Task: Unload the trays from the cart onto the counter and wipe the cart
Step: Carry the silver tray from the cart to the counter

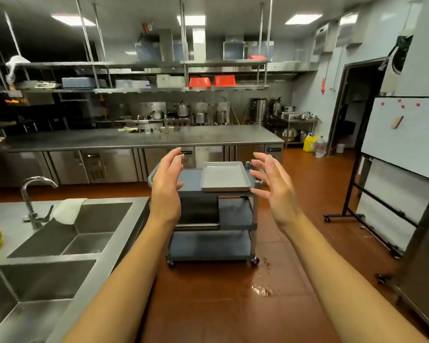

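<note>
Two bare hands are reaching forward in a commercial kitchen, both open and holding nothing; the left grip [167,179] is showing its back, fingers extended and lightly bent, while the right grip [274,186] is facing it with fingers spread and curled loosely. Between and beyond the two grips a grey three-shelf cart [212,246] is standing on the red-brown floor [221,305]; neither grip is touching it. A pale grey tray [224,176] is lying flat on the cart's top shelf, nearer the right grip than the left; a dark tray [198,211] is sitting on the middle shelf, below and just right of the left grip; the bottom shelf is showing only its own blue-grey surface. Beyond the cart, past both grips, a long steel tabletop [139,138] is running across the room, well apart from the trays. Left of the left grip a steel double sink [67,233] is carrying a curved tap [31,194], and a white cloth [68,210] is draping over the sink's rim beside it. Below the right grip a wet patch [261,290] is glistening on the floor; further right a whiteboard [401,137] on a wheeled black frame is standing.
</note>
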